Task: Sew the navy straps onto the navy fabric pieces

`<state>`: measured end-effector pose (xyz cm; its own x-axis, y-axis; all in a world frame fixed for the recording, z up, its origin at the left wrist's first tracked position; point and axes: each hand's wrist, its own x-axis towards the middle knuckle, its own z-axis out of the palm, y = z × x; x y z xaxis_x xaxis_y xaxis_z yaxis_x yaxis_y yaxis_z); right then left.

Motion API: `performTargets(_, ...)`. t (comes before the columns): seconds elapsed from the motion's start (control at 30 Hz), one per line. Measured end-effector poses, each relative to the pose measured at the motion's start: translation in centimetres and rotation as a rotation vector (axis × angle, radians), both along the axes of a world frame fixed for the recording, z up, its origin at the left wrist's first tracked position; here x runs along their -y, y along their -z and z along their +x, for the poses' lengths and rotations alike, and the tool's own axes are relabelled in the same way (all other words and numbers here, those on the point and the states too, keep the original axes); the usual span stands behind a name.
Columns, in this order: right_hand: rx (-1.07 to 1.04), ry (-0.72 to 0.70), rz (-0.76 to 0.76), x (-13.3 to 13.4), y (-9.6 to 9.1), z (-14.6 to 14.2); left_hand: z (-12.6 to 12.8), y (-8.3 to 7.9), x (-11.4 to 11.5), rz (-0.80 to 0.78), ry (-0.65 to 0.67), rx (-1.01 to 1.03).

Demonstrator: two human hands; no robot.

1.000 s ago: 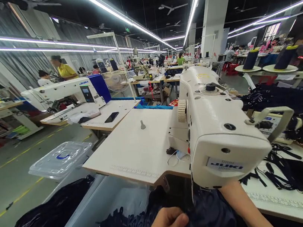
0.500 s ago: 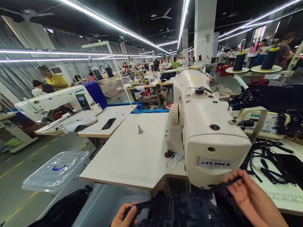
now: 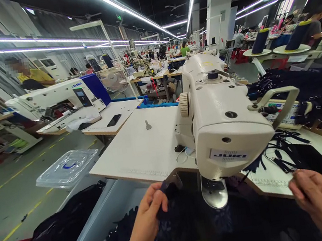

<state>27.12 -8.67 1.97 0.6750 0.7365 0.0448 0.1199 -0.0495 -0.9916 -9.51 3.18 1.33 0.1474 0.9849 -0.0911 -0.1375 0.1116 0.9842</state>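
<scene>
In front of me stands a white JUKI sewing machine (image 3: 228, 127) with a shiny metal plate (image 3: 215, 193) under its head. My left hand (image 3: 149, 210) is closed at the left of the plate, its thumb and fingers pinching the edge of dark navy fabric (image 3: 174, 218). The fabric hangs below the machine. My right hand (image 3: 318, 194) is at the right, over the table's front edge, fingers pressed together; what they hold, if anything, I cannot make out. Beside that hand lie navy straps (image 3: 280, 159) and a flat black panel (image 3: 320, 168).
A pale plastic bin (image 3: 94, 221) holding dark garments stands at left, with a clear lid (image 3: 67, 168) beyond it. A phone (image 3: 114, 120) lies on the neighbouring table. Navy straps with metal rings are heaped (image 3: 319, 94) at right, near thread cones (image 3: 260, 41). People work farther back.
My right hand has moved right, away from the machine head, and my left hand slightly up and right. The metal plate now shows, with the fabric lower. The camera view has shifted.
</scene>
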Motion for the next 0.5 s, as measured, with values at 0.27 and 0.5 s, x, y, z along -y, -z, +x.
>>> performTargets(0.27, 0.397, -0.678, -0.094, -0.9, 1.2, -8.5, 8.3, -3.1, 4.4, 0.197, 0.547, -0.488)
performTargets(0.5, 0.473, -0.716, -0.037, -0.9, 0.9, -9.2, 9.0, -3.0, 4.5, 0.23, 0.578, -0.466)
